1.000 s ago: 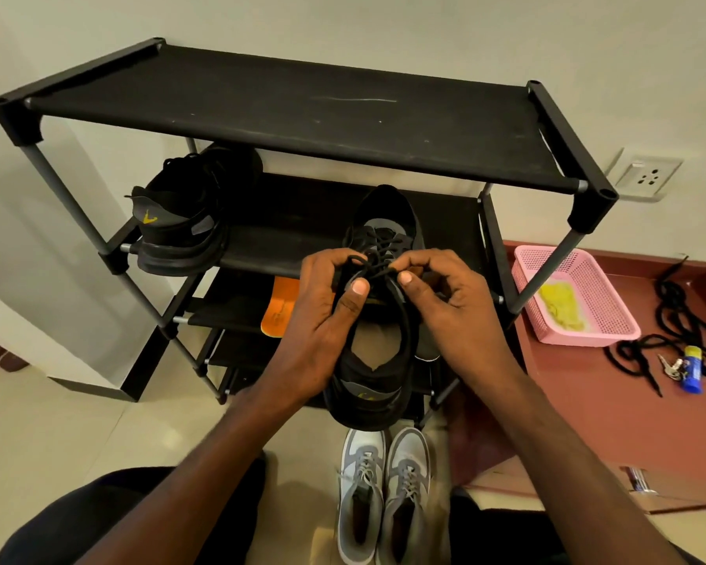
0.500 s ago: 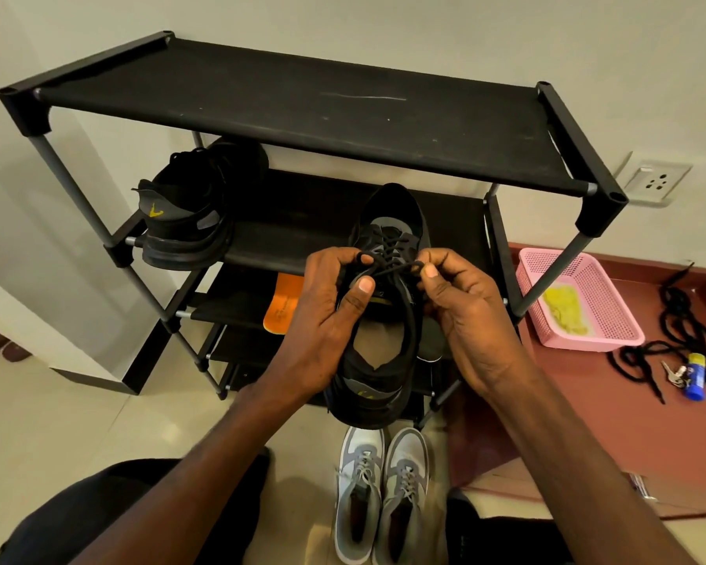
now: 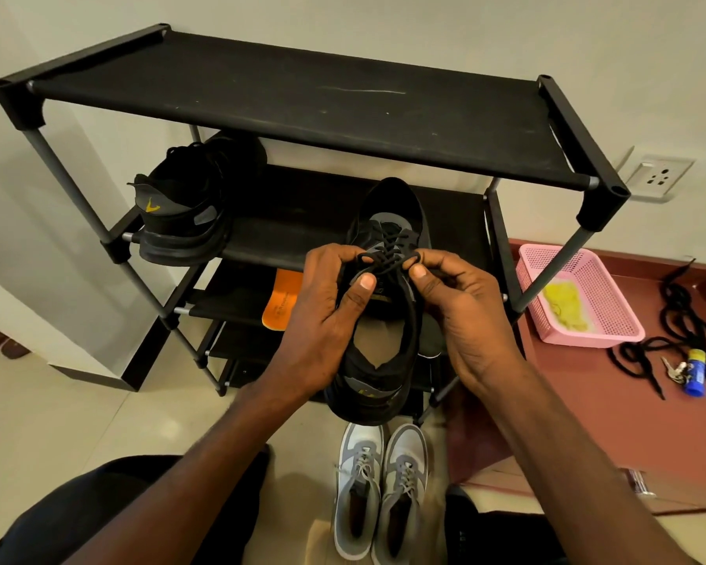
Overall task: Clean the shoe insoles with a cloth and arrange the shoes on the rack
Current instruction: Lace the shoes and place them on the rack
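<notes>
L hand (image 3: 323,320) + R hand (image 3: 461,316) curl round black shoe (image 3: 384,360), fingertips pinching lace (image 3: 386,265), shoe held at rack (image 3: 302,104) front edge; sole hidden, insole unclear.

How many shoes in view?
4: black shoe on the rack, black one held in both hands, grey pair on the floor. More may be hidden.
</notes>
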